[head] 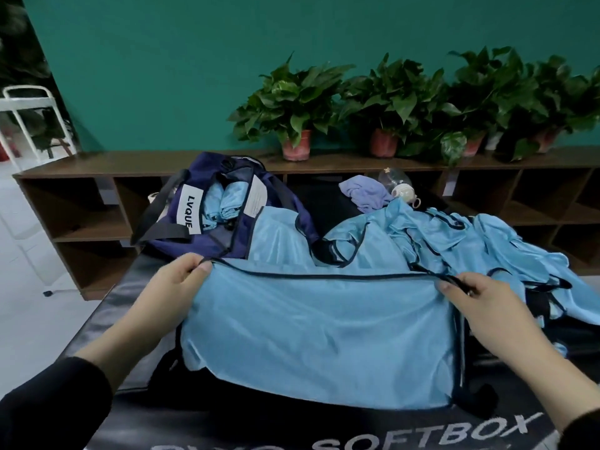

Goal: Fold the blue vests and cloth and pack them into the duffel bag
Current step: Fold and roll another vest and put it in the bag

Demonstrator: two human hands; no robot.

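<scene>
A light blue vest (318, 332) with dark trim lies spread flat on the black padded box (136, 397) in front of me. My left hand (175, 284) pinches its far left corner and my right hand (477, 303) pinches its far right corner along the dark hem. A navy duffel bag (194, 222) stands open at the back left, with rolled blue vests (217, 203) inside it. A heap of unfolded blue vests (454, 241) lies at the right. A crumpled lilac cloth (367, 193) sits behind the heap.
A clear bottle with a white cap (401, 186) lies beside the lilac cloth. A low brown shelf unit (81, 203) runs along the teal wall and carries several potted plants (295, 102). A white metal frame (29, 121) stands at the far left.
</scene>
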